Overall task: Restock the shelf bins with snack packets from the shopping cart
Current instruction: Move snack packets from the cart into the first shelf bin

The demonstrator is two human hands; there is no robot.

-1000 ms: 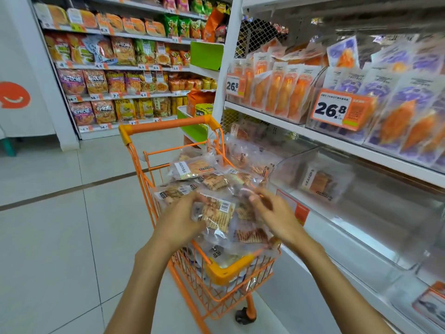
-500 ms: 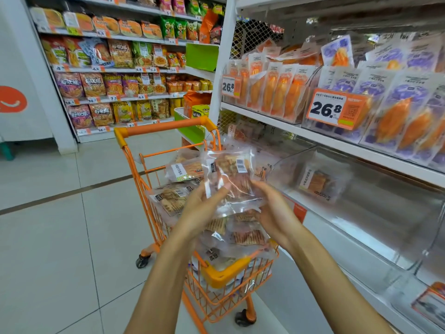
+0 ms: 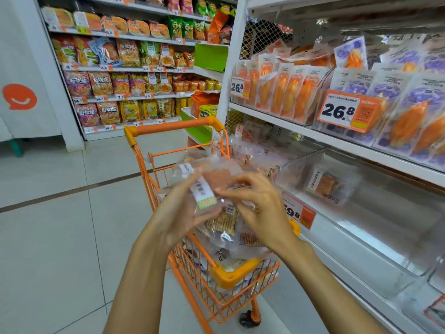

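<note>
A clear snack packet (image 3: pixel 212 186) is held above the orange shopping cart (image 3: pixel 216 280), gripped from below by the left hand (image 3: pixel 178 213) and pinched at its near edge by the right hand (image 3: pixel 260 208). The packet is blurred, so its contents appear reddish at best. More packets (image 3: pixel 224 225) are piled in the cart, and beside the cart a clear shelf bin (image 3: pixel 361 213) holds one packet (image 3: pixel 325 184).

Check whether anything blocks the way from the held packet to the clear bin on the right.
Nothing visible does. Both hands hold the packet above the cart; the clear bin lies open-topped to its right, holding one packet.
</note>
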